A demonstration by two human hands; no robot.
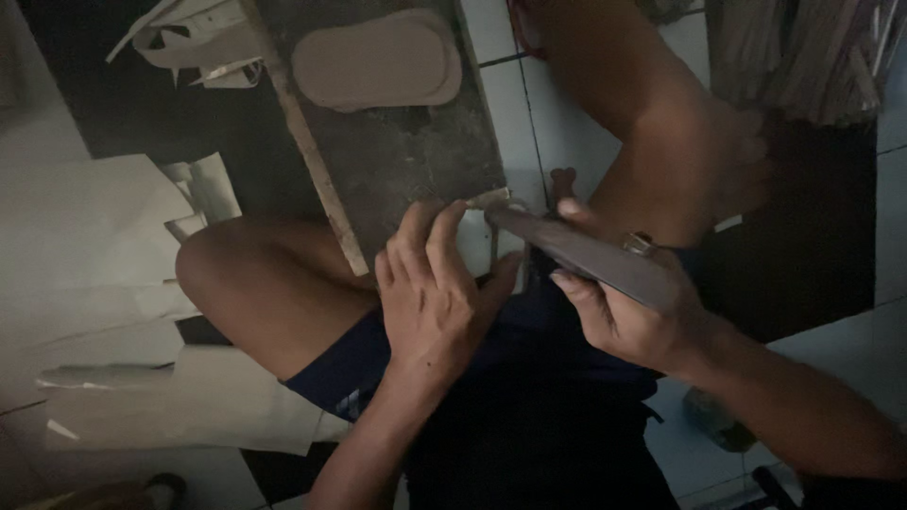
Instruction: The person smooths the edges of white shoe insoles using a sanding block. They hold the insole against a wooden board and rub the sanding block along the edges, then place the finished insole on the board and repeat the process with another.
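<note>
**Blade held at the near end of a dark board**

The right hand [628,316] is closed around a long dark blade [586,253], its fingers curled over the handle end. The blade runs leftward, and its tip meets a small pale piece [489,198] at the near edge of a dark board [406,142]. The left hand [433,288] lies flat with fingers spread but gripping nothing, its fingertips pressing just beside the pale piece. The board lies between the person's bare knees. A pale sole-shaped cutout [378,61] rests on the far part of the board. Pale sheets [90,246] lie on the floor at left, and a bundle of sticks [803,52] is at far right.
</note>
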